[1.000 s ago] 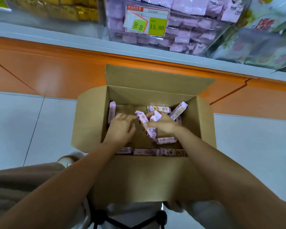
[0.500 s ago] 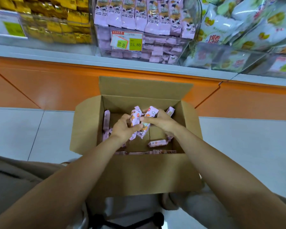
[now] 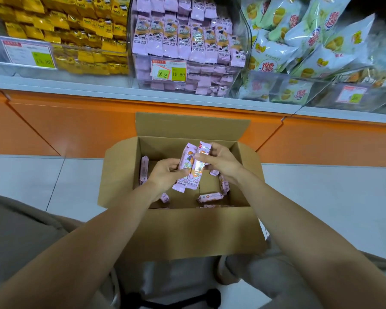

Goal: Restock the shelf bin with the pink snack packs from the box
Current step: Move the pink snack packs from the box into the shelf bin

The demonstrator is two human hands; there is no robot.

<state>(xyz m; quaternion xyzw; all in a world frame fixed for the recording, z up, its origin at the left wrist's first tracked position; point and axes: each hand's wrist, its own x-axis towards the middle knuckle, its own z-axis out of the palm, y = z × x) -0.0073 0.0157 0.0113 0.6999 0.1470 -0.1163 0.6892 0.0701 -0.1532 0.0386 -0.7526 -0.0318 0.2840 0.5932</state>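
Pale floor tiles (image 3: 42, 181) meet an orange shelf base (image 3: 80, 123). At frame centre, the left hand (image 3: 165, 175) and right hand (image 3: 223, 162) both grip a bunch of pink snack packs (image 3: 191, 172) over the open box (image 3: 187, 230), clear of its walls. The shelf bin (image 3: 210, 79) sits upper centre.

Matt cardboard box (image 3: 187, 233); glossy packs (image 3: 191, 168).

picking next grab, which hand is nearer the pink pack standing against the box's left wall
Left. The left hand is just right of that pack; the right hand is farther right, beyond the held packs.
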